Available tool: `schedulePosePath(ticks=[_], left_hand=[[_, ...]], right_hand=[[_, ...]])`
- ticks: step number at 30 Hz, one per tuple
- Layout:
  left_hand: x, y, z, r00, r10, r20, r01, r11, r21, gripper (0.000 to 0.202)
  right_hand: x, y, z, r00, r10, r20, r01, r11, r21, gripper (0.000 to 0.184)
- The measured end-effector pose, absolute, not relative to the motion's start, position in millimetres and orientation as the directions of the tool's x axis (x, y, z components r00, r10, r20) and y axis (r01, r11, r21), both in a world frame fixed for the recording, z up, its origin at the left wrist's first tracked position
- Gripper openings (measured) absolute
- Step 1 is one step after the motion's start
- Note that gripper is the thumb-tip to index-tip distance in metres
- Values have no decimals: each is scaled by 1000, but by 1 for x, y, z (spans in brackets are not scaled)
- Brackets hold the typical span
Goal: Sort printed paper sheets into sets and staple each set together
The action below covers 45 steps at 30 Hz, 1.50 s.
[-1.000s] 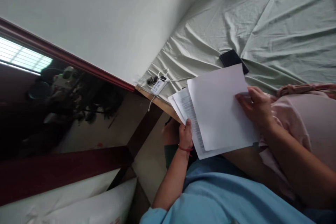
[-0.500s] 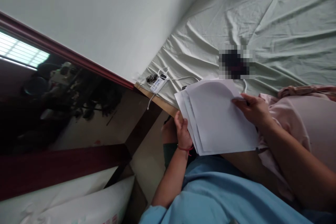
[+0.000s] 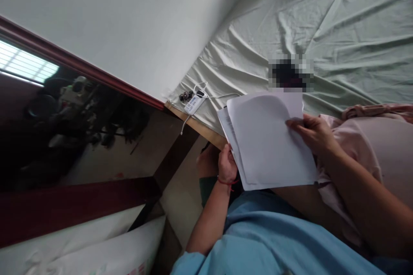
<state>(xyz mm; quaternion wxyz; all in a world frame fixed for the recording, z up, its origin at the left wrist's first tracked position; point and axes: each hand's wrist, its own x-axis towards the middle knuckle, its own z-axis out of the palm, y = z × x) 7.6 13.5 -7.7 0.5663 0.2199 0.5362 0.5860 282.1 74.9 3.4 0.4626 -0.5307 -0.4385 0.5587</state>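
A stack of white paper sheets [image 3: 271, 146] lies over my lap, its top sheet blank and its upper edge bowed. My right hand [image 3: 314, 133] grips the stack along its right edge, thumb on top and the other fingers mostly underneath. At the lower left edge, my left hand [image 3: 227, 165], with a red string round the wrist, is closed on the sheets; its fingertips are partly hidden. Faint print shows on a sheet under the top one at the left.
A bed with a wrinkled pale green sheet [image 3: 348, 21] spreads ahead. A white power strip [image 3: 195, 102] with cables sits at its wooden corner, beside small dark beads [image 3: 186, 96]. White sacks [image 3: 106, 249] stand lower left, below a dark red frame [image 3: 80, 202].
My left hand's fingers have closed from a looser pose onto the sheets' left edge. The stack's left edges are closer together, and its top has shifted slightly. My right hand keeps its grip.
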Motion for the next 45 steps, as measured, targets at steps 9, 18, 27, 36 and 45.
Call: schedulePosePath(ticks=[9,18,27,36,45], left_hand=[[7,13,-9,-279,881,-382,-430,241,870,46],[13,14,-3,-275,883,-379,-506,202,838,47],[14,12,-7,-293,895,-337,-455,179,872,48],[13,12,-7,-379,839,-390,-491,175,853,45],[11,14,-9,-425,815,-394,-498,153,854,44]], right_hand=[[279,74,10,96,993,68,356,29,-934,26],[280,75,8,90,992,84,470,32,-882,27],[281,76,6,88,993,75,574,11,-819,27],[281,77,5,125,986,112,490,37,-871,25],[283,76,8,154,985,82,508,-8,-861,30]])
